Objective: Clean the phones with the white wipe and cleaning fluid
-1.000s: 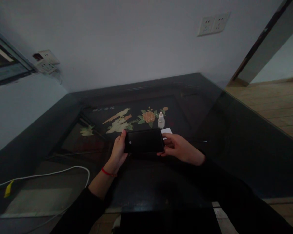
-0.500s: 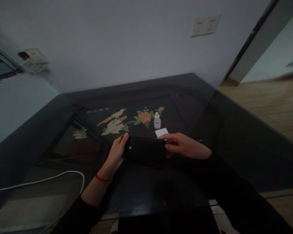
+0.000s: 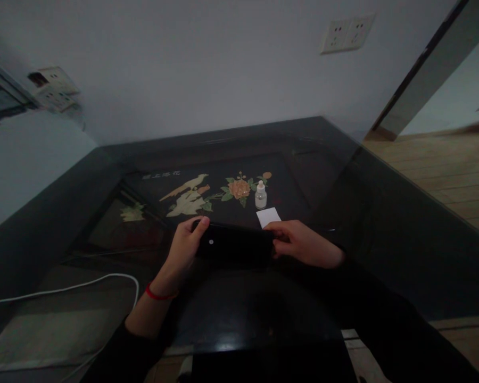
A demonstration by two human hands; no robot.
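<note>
Fingers (image 3: 201,223) of the left hand (image 3: 183,247) and right hand (image 3: 303,244) clamp opposite ends of the phone (image 3: 235,246) (lying between).

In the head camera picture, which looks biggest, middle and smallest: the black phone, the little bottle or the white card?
1. black phone: clearly largest, though it is nearest the camera.
2. little bottle and white card: they look about alike, so no ranking between them.
</note>
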